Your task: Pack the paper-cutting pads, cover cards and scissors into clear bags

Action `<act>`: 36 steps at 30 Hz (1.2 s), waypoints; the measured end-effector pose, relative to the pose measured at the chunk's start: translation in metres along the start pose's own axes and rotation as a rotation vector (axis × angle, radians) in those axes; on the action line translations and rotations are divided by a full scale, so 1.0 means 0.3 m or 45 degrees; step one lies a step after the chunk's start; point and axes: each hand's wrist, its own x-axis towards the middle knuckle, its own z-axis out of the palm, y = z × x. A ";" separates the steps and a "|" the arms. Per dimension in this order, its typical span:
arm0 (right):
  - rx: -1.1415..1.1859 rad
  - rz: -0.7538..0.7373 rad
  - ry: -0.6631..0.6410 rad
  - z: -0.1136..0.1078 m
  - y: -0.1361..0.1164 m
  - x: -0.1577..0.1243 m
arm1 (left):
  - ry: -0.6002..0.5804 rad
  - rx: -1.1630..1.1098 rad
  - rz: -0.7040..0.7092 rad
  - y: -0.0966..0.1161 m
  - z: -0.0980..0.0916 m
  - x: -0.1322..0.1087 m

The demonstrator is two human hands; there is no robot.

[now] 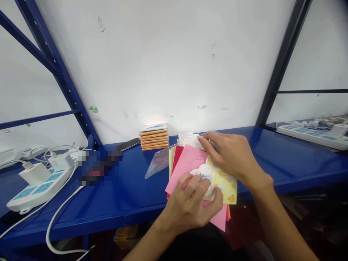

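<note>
Left hand (190,203) half-open, pressed on pink sheet (179,170), likely steadying it; right hand (228,154) bunched at its far side, hold unclear

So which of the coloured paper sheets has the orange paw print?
The patterned yellow paper sheet near your right hand, with the paw print in one corner. The pink paper sheet beneath shows line drawings; the visible red paper strip is plain.

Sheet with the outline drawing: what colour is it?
The sheet is pink, as the head view, the only one, shows.
</note>
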 end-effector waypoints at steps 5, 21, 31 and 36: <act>0.094 -0.030 -0.136 0.016 -0.030 0.003 | 0.042 0.043 -0.051 -0.017 0.003 -0.010; -0.041 0.145 -0.003 0.058 0.053 0.017 | -0.222 -0.109 -0.122 -0.024 -0.017 0.005; 0.079 -0.180 0.185 0.040 0.023 0.001 | 0.158 -0.715 -1.248 -0.112 -0.046 0.036; 0.068 -0.255 0.238 0.046 -0.019 0.001 | 0.217 -1.457 -1.604 -0.142 -0.008 0.024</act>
